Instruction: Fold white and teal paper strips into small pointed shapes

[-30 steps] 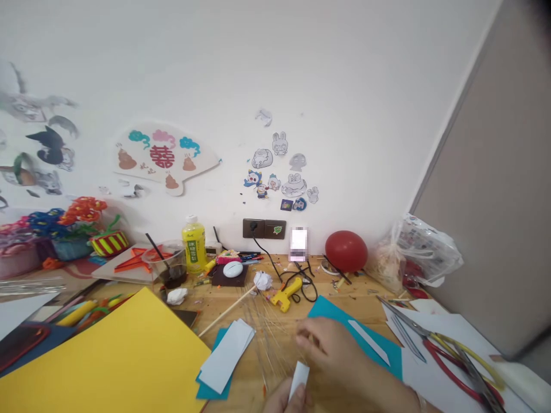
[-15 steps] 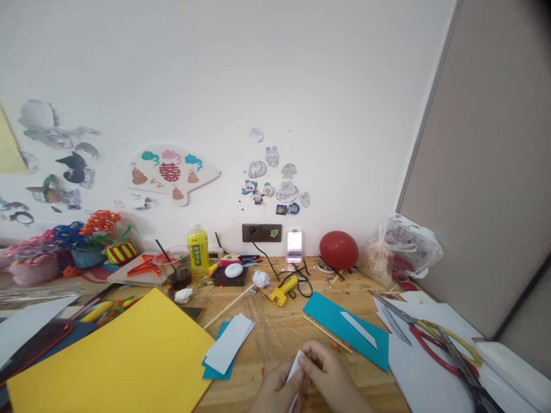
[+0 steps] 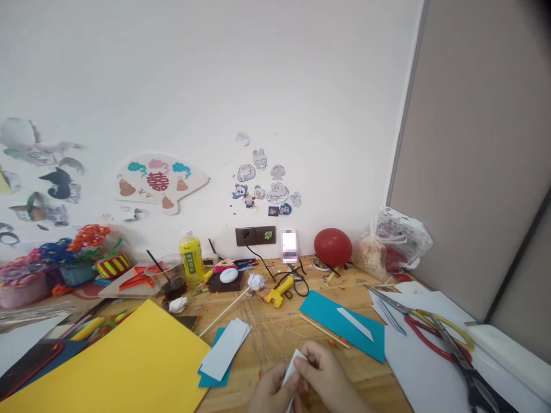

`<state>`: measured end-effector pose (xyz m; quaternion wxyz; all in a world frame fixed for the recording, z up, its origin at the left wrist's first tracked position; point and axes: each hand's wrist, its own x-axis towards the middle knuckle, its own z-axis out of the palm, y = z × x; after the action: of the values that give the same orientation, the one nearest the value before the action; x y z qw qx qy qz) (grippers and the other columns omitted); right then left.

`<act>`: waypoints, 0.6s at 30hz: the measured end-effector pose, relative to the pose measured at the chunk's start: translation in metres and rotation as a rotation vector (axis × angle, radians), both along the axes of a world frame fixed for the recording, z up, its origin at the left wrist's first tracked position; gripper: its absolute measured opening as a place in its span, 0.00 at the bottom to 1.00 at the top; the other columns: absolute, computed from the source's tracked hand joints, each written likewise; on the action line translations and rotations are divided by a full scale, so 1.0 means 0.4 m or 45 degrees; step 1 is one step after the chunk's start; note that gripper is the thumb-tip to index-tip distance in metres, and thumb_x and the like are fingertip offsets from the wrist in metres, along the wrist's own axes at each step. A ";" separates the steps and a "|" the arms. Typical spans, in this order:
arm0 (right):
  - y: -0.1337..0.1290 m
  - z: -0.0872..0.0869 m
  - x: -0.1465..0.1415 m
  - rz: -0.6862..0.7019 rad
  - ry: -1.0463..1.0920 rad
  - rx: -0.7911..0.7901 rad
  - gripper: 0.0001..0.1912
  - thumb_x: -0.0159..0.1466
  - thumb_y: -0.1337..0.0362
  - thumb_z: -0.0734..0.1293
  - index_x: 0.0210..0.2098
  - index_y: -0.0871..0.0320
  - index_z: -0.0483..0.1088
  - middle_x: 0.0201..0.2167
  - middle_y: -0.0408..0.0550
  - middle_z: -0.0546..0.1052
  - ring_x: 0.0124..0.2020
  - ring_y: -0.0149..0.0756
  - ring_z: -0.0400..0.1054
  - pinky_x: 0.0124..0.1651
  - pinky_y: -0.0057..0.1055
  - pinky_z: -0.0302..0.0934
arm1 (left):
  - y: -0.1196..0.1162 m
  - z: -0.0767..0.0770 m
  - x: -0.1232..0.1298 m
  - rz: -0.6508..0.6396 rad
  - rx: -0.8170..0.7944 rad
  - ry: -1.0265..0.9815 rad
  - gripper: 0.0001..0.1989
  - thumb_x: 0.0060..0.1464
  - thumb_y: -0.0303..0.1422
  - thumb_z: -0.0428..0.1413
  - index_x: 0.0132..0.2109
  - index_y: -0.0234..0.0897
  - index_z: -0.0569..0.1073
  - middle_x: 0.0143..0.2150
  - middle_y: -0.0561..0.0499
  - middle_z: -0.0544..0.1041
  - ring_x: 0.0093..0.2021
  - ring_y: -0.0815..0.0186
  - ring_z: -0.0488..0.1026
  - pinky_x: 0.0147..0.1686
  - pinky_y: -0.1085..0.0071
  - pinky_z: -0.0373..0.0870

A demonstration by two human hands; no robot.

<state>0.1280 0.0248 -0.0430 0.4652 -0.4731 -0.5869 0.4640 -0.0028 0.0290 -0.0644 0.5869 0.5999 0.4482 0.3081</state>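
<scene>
Both hands are low in the head view, close together over the wooden table. A narrow white folded paper (image 3: 291, 368) stands between them. My left hand (image 3: 272, 390) pinches its lower part with the thumb on top. My right hand (image 3: 321, 370) grips its upper right edge between thumb and curled fingers. To the left, white paper strips (image 3: 227, 348) lie on blue-green paper pieces. A larger blue-green sheet (image 3: 318, 308) with one white strip on it is to the right, beside a thin wooden stick (image 3: 325, 331).
Yellow sheet (image 3: 129, 361) at left; scissors (image 3: 439, 338) on white paper at right. Behind are a yellow glue gun (image 3: 279, 291), a stick with crumpled white paper (image 3: 256, 281), a yellow bottle (image 3: 191, 258), a red balloon (image 3: 333, 247) and a mouse (image 3: 228, 276).
The camera view has turned slightly, so the wall and table items sit a little further left. Both hands keep hold of the folded paper, which is tilted slightly more to the right.
</scene>
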 end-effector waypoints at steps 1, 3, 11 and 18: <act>0.001 0.002 0.002 -0.016 -0.006 0.009 0.17 0.52 0.52 0.63 0.19 0.58 0.56 0.14 0.36 0.60 0.17 0.26 0.56 0.20 0.22 0.50 | -0.002 0.002 0.001 -0.001 -0.012 0.005 0.30 0.33 0.62 0.44 0.26 0.36 0.60 0.12 0.58 0.66 0.10 0.76 0.57 0.12 0.79 0.47; 0.002 0.009 0.007 -0.013 0.010 0.010 0.18 0.53 0.51 0.62 0.19 0.58 0.56 0.14 0.35 0.60 0.16 0.26 0.56 0.20 0.22 0.50 | -0.007 0.009 0.001 -0.008 -0.041 -0.018 0.30 0.34 0.62 0.45 0.27 0.36 0.60 0.11 0.58 0.66 0.08 0.78 0.54 0.09 0.80 0.44; -0.012 0.043 0.005 0.113 0.114 -0.019 0.20 0.53 0.47 0.61 0.23 0.60 0.62 0.14 0.37 0.62 0.16 0.25 0.56 0.19 0.22 0.51 | -0.027 0.048 -0.001 0.037 -0.129 -0.364 0.23 0.41 0.54 0.50 0.26 0.37 0.60 0.11 0.61 0.65 0.04 0.81 0.47 0.05 0.82 0.41; -0.024 0.043 0.003 0.105 0.126 0.021 0.16 0.52 0.53 0.64 0.22 0.61 0.63 0.16 0.39 0.63 0.19 0.27 0.58 0.22 0.23 0.52 | -0.037 0.047 -0.001 0.034 -0.131 -0.364 0.21 0.44 0.51 0.51 0.26 0.36 0.61 0.12 0.59 0.67 0.05 0.81 0.51 0.06 0.83 0.41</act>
<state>0.1293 0.0152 -0.0258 0.4779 -0.4211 -0.5860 0.5008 -0.0031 0.0142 -0.0457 0.6705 0.5130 0.3831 0.3748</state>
